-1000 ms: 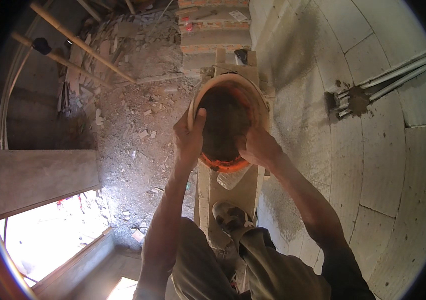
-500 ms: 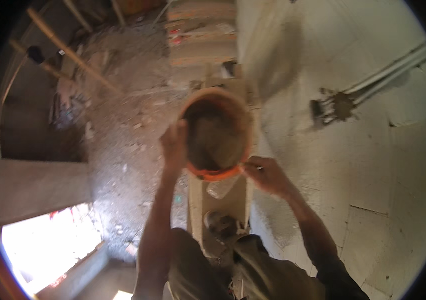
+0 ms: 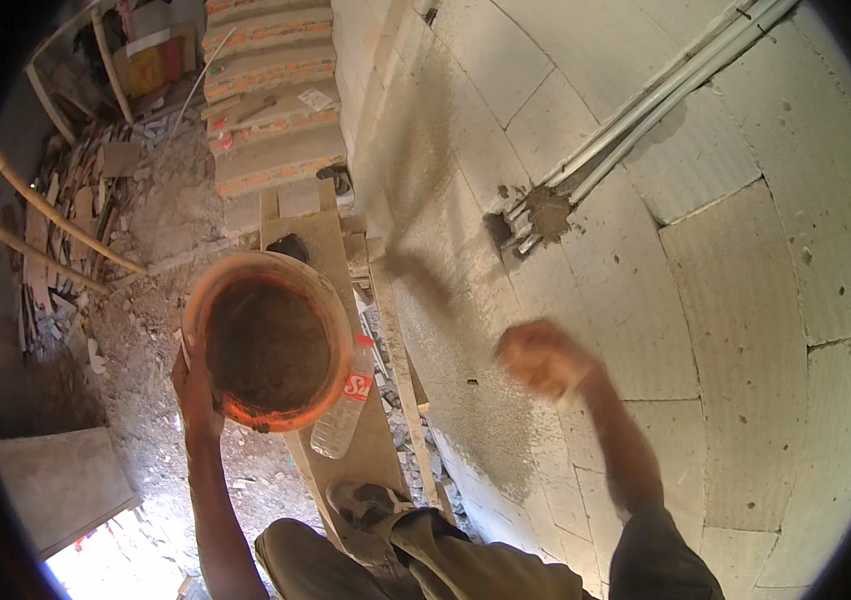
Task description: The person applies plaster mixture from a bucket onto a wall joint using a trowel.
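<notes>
L hand (image 3: 196, 385) gripped bucket (image 3: 340, 335); R hand (image 3: 543, 358) blurred nr wall (image 3: 686, 300), grip unclear. Prob. bucket-holding step; next move needed bucket steady.

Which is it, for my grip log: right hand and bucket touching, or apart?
Apart. The head view shows the right hand off to the right of the bucket, with pale wall plainly visible between them.

On my feed I see a dark cloth sleeve (image 3: 664, 560), olive-brown cloth trousers (image 3: 476, 560) and a dark, pale-patched shoe (image 3: 368, 502).
</notes>
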A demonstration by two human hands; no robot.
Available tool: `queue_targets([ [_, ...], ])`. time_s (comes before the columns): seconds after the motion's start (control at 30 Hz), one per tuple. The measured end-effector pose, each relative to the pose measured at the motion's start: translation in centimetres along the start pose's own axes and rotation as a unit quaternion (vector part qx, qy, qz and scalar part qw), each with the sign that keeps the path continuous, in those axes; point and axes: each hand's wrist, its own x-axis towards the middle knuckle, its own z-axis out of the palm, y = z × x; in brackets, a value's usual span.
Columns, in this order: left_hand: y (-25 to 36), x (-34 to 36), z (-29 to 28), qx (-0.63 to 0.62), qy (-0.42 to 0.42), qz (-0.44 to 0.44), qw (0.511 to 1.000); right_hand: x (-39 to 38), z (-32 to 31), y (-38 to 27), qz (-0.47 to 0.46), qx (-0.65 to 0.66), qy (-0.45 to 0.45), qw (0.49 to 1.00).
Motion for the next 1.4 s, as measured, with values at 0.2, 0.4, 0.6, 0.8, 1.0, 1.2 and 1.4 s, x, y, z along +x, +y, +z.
queue_targets([
  [0.2,0.0,-0.2,0.1,0.012,-0.003,-0.004,1.0,-5.7,-9.2,-4.0,-0.215,-0.046,0.255,0.941],
  [0.4,0.2,-0.4,0.4,0.032,-0.024,0.02,0.999,-4.3,-5.4,-0.6,-0.186,-0.11,0.301,0.929],
  [0.6,0.3,-0.7,1.1,0.017,-0.023,0.036,0.999,8.1,-5.2,3.1,-0.185,-0.34,0.364,0.847],
  [0.8,0.2,-0.7,1.0,0.019,-0.015,0.029,0.999,14.9,-4.3,2.0,-0.168,-0.399,0.45,0.781],
  [1.0,-0.2,-0.2,0.1,0.033,-0.017,0.005,0.999,15.7,-6.2,0.1,-0.173,-0.358,0.504,0.767],
  [1.2,-0.3,-0.3,-0.3,0.029,-0.031,0.01,0.999,12.7,-8.4,2.6,-0.294,-0.261,0.537,0.747],
  [1.4,-0.3,-0.4,-0.3,0.042,0.002,0.0,0.999,6.0,-10.9,1.4,-0.228,-0.067,0.437,0.868],
])
